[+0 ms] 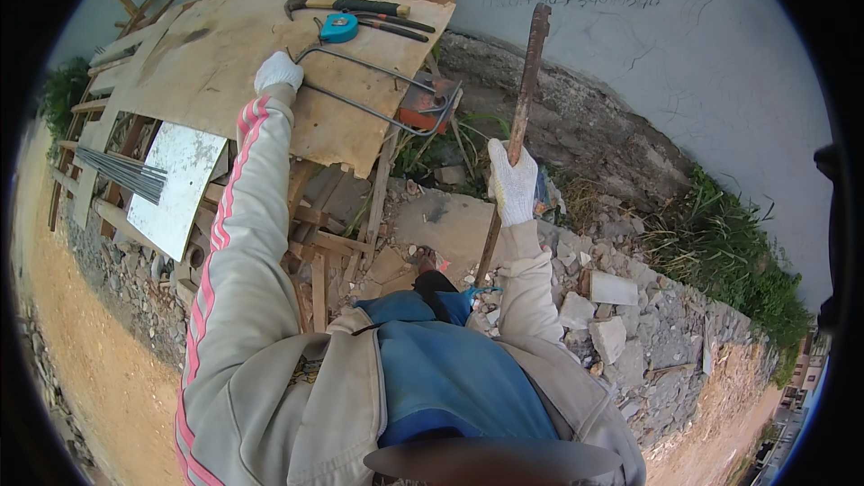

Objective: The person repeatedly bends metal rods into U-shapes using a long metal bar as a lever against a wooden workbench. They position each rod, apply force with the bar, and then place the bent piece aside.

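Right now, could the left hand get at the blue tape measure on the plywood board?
Probably yes. The left hand grips the bent steel rod on the plywood board, and the tape measure lies just beyond with bare board between. It would have to let go of the rod first.

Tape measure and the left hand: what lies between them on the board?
In the head view, only the bent steel rod crosses between the tape measure and left hand.

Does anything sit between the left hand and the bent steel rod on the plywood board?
No. The left hand already grips one end of the bent steel rod on the plywood board; nothing visible between them.
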`<state>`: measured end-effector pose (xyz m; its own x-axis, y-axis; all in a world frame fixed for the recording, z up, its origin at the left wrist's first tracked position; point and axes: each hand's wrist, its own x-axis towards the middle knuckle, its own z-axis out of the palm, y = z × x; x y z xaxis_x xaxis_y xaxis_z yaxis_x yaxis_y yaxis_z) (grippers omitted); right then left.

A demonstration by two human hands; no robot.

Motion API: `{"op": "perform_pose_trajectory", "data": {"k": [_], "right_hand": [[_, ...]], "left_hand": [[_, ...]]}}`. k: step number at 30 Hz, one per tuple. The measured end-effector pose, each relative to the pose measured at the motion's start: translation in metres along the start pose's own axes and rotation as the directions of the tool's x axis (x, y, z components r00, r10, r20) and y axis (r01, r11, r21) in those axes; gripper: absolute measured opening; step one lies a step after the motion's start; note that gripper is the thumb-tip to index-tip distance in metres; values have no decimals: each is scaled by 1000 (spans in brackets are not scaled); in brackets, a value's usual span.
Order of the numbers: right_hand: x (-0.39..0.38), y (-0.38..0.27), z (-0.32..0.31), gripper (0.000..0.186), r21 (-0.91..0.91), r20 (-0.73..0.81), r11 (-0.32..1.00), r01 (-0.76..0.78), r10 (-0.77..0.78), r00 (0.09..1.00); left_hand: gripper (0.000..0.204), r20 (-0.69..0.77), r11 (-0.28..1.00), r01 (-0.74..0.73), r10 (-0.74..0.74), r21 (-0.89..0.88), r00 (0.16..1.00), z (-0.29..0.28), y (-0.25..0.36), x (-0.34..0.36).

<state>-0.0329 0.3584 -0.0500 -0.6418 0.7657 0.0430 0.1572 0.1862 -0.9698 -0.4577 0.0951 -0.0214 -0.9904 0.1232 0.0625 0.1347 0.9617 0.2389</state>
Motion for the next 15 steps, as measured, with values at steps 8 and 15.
{"op": "perform_pose_trajectory", "data": {"k": [8, 15], "right_hand": [[137, -9, 67, 35, 241, 351, 931, -273, 179, 919], [147, -6, 66, 21, 283, 378, 928, -244, 126, 917]], "left_hand": [[40, 28, 994, 78, -76, -73, 997, -16, -8, -43], [40, -126, 856, 22, -102, -517, 987, -60, -3, -91]]}}
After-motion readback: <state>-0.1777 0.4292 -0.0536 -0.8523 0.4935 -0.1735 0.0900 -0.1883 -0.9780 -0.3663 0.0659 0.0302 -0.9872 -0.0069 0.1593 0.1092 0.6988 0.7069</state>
